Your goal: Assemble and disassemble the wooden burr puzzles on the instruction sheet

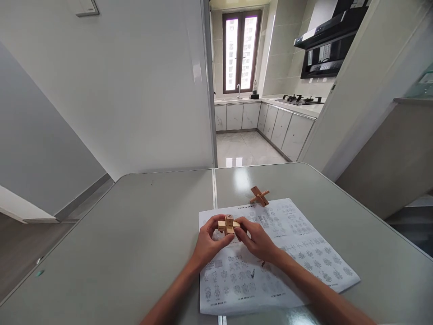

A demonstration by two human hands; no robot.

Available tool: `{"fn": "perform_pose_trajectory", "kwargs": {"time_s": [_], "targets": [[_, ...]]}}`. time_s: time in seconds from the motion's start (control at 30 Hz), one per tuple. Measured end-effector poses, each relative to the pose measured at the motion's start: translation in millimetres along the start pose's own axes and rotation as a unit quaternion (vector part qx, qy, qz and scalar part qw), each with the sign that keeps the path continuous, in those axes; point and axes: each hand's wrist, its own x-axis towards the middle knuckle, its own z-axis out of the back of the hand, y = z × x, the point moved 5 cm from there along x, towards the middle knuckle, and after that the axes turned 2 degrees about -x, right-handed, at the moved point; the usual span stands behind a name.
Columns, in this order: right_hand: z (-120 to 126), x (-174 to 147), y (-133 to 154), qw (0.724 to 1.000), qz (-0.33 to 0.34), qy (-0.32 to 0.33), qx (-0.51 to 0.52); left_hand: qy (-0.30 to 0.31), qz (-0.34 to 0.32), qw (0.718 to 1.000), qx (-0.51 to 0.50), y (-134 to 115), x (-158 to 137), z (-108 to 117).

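A small light-wood interlocking puzzle (pixel 229 224) made of crossing blocks is held between both hands, above a printed sheet. My left hand (pixel 210 239) grips its left side, with the thumb below and the fingers curled behind. On the other side, my right hand (pixel 255 237) pinches the puzzle's right end between thumb and fingers. One block stands up in the middle with a dark mark on its end. Beneath the hands lies the instruction sheet (pixel 243 289), covered with rows of small puzzle diagrams; the hands and forearms hide part of it.
A second, browner wooden cross-shaped puzzle (pixel 260 196) rests at the sheet's far edge. The grey-green table (pixel 135 253) has a seam down its middle. Beyond it are a white wall (pixel 145 90) and a doorway to a kitchen with cabinets (pixel 237 116) and a stove (pixel 299 100).
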Motion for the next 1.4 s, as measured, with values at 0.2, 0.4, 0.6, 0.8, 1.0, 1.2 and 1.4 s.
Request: {"fn": "perform_pose_trajectory", "kwargs": {"time_s": [0.2, 0.4, 0.6, 0.8, 1.0, 1.2, 1.4], "targets": [[-2, 3, -2, 0.996, -0.044, 0.016, 0.081, 0.003, -0.013, 0.999, 0.032, -5, -1, -1], [-5, 5, -10, 0.981, -0.078, 0.019, 0.177, 0.024, 0.006, 0.999, 0.023, -5, 1, -5], [-4, 5, -9, 0.988, -0.067, -0.001, 0.142, 0.045, 0.009, 0.999, 0.019, -3, 1, -9], [0, 5, -7, 0.998, -0.034, -0.037, 0.041, 0.046, 0.023, 0.999, -0.016, -3, 1, -12], [12, 6, -2, 0.994, 0.016, -0.108, -0.023, -0.013, -0.027, 0.998, 0.06, -6, 0, -6], [9, 6, -7, 0.996, -0.033, -0.082, 0.019, -0.028, -0.083, 0.984, 0.156, -8, -4, -7], [8, 6, -4, 0.998, -0.025, -0.059, 0.02, -0.01, -0.088, 0.976, 0.199, -12, -4, -10]]}}
